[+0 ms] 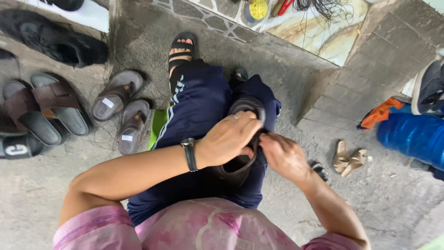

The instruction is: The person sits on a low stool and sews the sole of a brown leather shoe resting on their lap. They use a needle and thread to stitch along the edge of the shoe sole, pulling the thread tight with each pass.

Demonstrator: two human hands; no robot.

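A dark slip-on sandal [243,107] rests on my lap, across my navy trousers. My left hand [229,139], with a black wristwatch on the wrist, wraps over the sandal's upper strap and grips it. My right hand [283,155] pinches the strap's edge from the right side, fingers closed on it. The sandal's sole is partly hidden under both hands. My left foot [181,51] wears a black strapped sandal and stretches out on the concrete.
A pair of brown sandals [121,109] with paper tags lies to the left, beside larger brown slides [44,109] and black shoes [55,39]. Small tan sandals [349,158] lie at right near a blue bundle [411,136]. A concrete step [360,78] rises at right.
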